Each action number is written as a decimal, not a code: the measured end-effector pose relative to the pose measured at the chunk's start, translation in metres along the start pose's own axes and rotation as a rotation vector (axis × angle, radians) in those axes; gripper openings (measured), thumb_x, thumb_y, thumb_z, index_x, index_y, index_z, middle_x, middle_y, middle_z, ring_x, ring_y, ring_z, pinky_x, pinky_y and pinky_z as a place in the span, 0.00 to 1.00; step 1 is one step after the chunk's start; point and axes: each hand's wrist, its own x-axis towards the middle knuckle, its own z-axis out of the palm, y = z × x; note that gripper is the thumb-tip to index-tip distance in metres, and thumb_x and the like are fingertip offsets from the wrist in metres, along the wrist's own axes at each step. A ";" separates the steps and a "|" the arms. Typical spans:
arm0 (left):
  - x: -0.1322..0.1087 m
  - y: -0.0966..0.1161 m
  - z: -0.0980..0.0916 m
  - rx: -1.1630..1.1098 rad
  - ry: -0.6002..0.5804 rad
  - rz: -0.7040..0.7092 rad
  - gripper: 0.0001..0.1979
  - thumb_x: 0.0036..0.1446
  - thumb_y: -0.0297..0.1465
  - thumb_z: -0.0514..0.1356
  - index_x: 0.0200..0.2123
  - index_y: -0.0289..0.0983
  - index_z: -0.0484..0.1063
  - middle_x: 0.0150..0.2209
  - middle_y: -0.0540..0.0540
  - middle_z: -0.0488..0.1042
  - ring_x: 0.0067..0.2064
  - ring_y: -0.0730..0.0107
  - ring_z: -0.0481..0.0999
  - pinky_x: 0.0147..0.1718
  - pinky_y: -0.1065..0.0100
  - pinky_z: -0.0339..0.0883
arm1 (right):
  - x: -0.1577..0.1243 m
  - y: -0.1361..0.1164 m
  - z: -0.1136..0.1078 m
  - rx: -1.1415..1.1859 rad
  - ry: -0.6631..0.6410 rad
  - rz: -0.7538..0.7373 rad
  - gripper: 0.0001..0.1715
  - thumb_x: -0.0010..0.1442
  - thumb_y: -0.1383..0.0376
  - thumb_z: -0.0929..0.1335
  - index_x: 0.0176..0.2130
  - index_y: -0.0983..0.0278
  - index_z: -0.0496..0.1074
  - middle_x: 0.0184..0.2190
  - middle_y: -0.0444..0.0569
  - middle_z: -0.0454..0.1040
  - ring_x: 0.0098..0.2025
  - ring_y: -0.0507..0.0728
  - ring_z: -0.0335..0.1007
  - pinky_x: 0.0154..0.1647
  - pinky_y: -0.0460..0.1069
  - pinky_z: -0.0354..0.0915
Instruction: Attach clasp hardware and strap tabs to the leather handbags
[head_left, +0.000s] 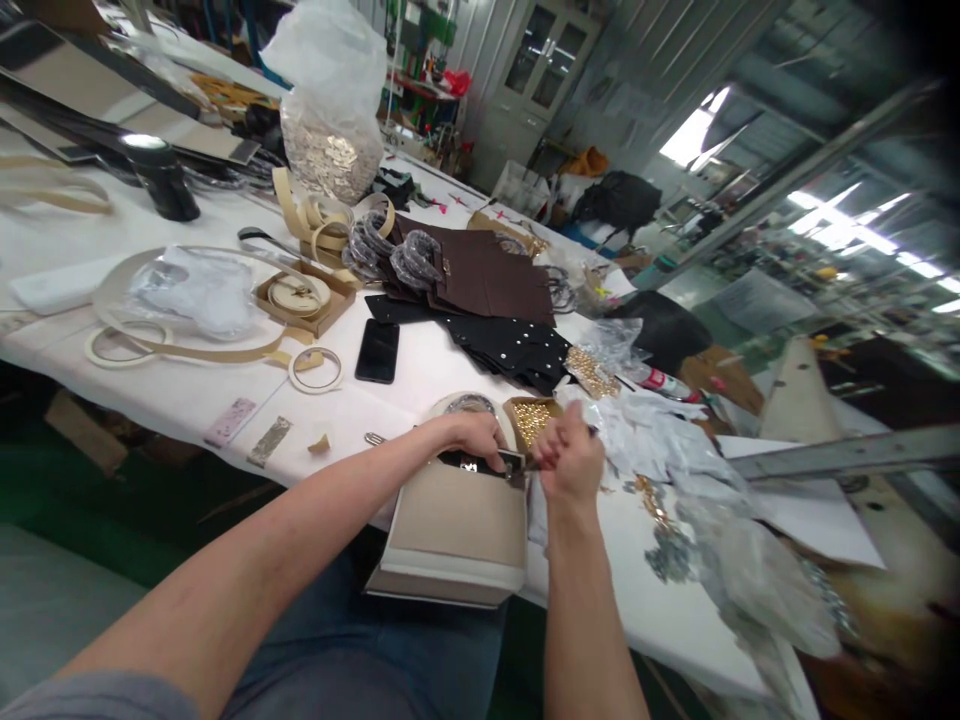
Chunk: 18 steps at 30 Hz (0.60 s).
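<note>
A beige handbag (pixel 457 515) rests at the table's front edge, over my lap, with its dark opening facing away from me. My left hand (pixel 480 437) is closed on the bag's far rim, its fingers at the dark strip there. At the bag's far right corner sits a small metal fitting (pixel 514 468). My right hand (pixel 571 455) is a fist just right of this corner, around a thin dark tool (pixel 532 465) that points at the fitting. Most of the tool is hidden by the fingers. Behind both hands stands a small box of gold hardware (pixel 531 420).
A roll of tape (pixel 506 425) lies behind my left hand. Farther back are a black phone (pixel 377 350), black studded pieces (pixel 510 345) and brown bag pieces (pixel 487 265). Loose metal parts (pixel 667 550) and plastic bags (pixel 772 570) lie to the right. Tape rings (pixel 315 370) are leftward.
</note>
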 end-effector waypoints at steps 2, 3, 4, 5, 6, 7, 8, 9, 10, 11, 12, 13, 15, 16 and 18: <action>0.002 0.000 0.002 -0.061 -0.011 -0.045 0.14 0.48 0.31 0.76 0.41 0.38 0.89 0.31 0.50 0.81 0.27 0.72 0.74 0.25 0.73 0.67 | -0.024 -0.007 -0.010 0.069 0.063 -0.252 0.40 0.76 0.46 0.72 0.23 0.58 0.53 0.16 0.32 0.49 0.15 0.46 0.41 0.14 0.45 0.46; 0.003 0.000 0.003 -0.079 -0.011 -0.059 0.14 0.48 0.31 0.76 0.41 0.38 0.89 0.31 0.50 0.81 0.26 0.72 0.74 0.25 0.73 0.68 | -0.036 -0.008 -0.012 0.072 0.095 -0.357 0.39 0.77 0.49 0.72 0.22 0.59 0.53 0.16 0.33 0.50 0.15 0.46 0.42 0.16 0.45 0.47; 0.005 -0.001 0.003 -0.089 -0.007 -0.064 0.14 0.48 0.31 0.75 0.41 0.38 0.89 0.31 0.50 0.81 0.26 0.72 0.74 0.24 0.73 0.68 | -0.046 -0.007 -0.011 0.062 0.124 -0.434 0.39 0.77 0.52 0.72 0.21 0.60 0.54 0.16 0.34 0.51 0.16 0.47 0.44 0.17 0.45 0.48; 0.006 -0.001 0.004 -0.092 0.000 -0.063 0.14 0.48 0.31 0.75 0.41 0.38 0.89 0.30 0.50 0.81 0.26 0.72 0.74 0.24 0.73 0.67 | -0.055 -0.005 -0.009 0.046 0.148 -0.483 0.39 0.77 0.53 0.72 0.21 0.60 0.54 0.17 0.35 0.51 0.16 0.47 0.46 0.18 0.46 0.48; 0.007 -0.001 0.005 -0.085 0.007 -0.059 0.14 0.48 0.31 0.75 0.41 0.38 0.89 0.30 0.50 0.81 0.26 0.72 0.74 0.23 0.73 0.67 | -0.061 -0.002 -0.005 0.031 0.162 -0.511 0.38 0.77 0.54 0.72 0.21 0.60 0.55 0.17 0.36 0.52 0.17 0.47 0.47 0.18 0.46 0.49; 0.008 -0.002 0.005 -0.075 0.018 -0.050 0.14 0.48 0.31 0.75 0.41 0.38 0.90 0.30 0.50 0.81 0.26 0.72 0.74 0.23 0.73 0.66 | -0.064 0.001 -0.001 0.021 0.166 -0.523 0.38 0.77 0.54 0.72 0.21 0.60 0.56 0.18 0.36 0.52 0.17 0.48 0.48 0.19 0.46 0.49; 0.009 -0.003 0.006 -0.064 0.028 -0.040 0.15 0.48 0.31 0.75 0.41 0.37 0.90 0.30 0.49 0.81 0.26 0.72 0.74 0.22 0.73 0.66 | -0.066 0.005 0.003 0.014 0.166 -0.529 0.38 0.77 0.54 0.72 0.21 0.60 0.56 0.18 0.36 0.53 0.18 0.48 0.49 0.20 0.46 0.50; 0.010 -0.003 0.006 -0.055 0.035 -0.031 0.15 0.48 0.31 0.75 0.42 0.37 0.90 0.30 0.49 0.81 0.26 0.72 0.74 0.22 0.73 0.65 | -0.067 0.008 0.006 0.008 0.165 -0.532 0.38 0.77 0.53 0.72 0.21 0.60 0.56 0.18 0.37 0.53 0.18 0.48 0.50 0.20 0.47 0.50; 0.010 -0.004 0.006 -0.048 0.035 -0.024 0.15 0.48 0.31 0.75 0.42 0.37 0.90 0.30 0.49 0.81 0.26 0.72 0.74 0.22 0.73 0.66 | -0.066 0.010 0.009 0.000 0.161 -0.534 0.38 0.77 0.53 0.72 0.21 0.60 0.57 0.18 0.37 0.53 0.18 0.48 0.51 0.20 0.47 0.51; 0.011 -0.006 0.007 -0.047 0.032 -0.018 0.15 0.49 0.32 0.75 0.43 0.37 0.90 0.30 0.49 0.81 0.26 0.71 0.75 0.22 0.73 0.66 | -0.065 0.012 0.011 -0.011 0.157 -0.535 0.37 0.76 0.53 0.73 0.21 0.61 0.57 0.18 0.37 0.54 0.18 0.49 0.52 0.21 0.47 0.52; 0.012 -0.007 0.006 -0.049 0.024 -0.012 0.16 0.49 0.32 0.75 0.43 0.37 0.90 0.30 0.50 0.81 0.26 0.71 0.75 0.22 0.73 0.67 | -0.064 0.014 0.013 -0.024 0.157 -0.536 0.37 0.76 0.53 0.74 0.21 0.61 0.58 0.18 0.38 0.54 0.19 0.49 0.53 0.21 0.47 0.53; 0.012 -0.009 0.006 -0.052 0.013 -0.003 0.15 0.50 0.32 0.75 0.43 0.38 0.90 0.30 0.50 0.81 0.26 0.71 0.75 0.23 0.73 0.68 | -0.064 0.014 0.014 -0.041 0.156 -0.538 0.37 0.75 0.53 0.74 0.21 0.61 0.59 0.19 0.38 0.55 0.19 0.49 0.54 0.21 0.47 0.54; 0.012 -0.012 0.005 -0.054 -0.014 0.021 0.15 0.50 0.32 0.74 0.43 0.38 0.89 0.30 0.50 0.82 0.27 0.72 0.75 0.24 0.74 0.68 | -0.063 0.015 0.015 -0.078 0.156 -0.542 0.37 0.75 0.52 0.74 0.22 0.61 0.59 0.19 0.39 0.56 0.19 0.49 0.54 0.22 0.48 0.54; 0.012 -0.013 0.003 -0.054 -0.028 0.035 0.15 0.50 0.31 0.74 0.43 0.38 0.89 0.30 0.50 0.82 0.27 0.72 0.76 0.24 0.74 0.68 | -0.064 0.016 0.016 -0.101 0.161 -0.540 0.37 0.75 0.51 0.74 0.22 0.61 0.60 0.19 0.39 0.57 0.19 0.49 0.54 0.22 0.48 0.55; 0.010 -0.015 0.000 -0.068 -0.060 0.051 0.16 0.49 0.30 0.74 0.43 0.38 0.89 0.30 0.51 0.82 0.28 0.72 0.76 0.24 0.75 0.68 | -0.066 0.017 0.018 -0.145 0.183 -0.523 0.37 0.76 0.50 0.74 0.22 0.61 0.61 0.19 0.39 0.58 0.19 0.49 0.55 0.22 0.48 0.55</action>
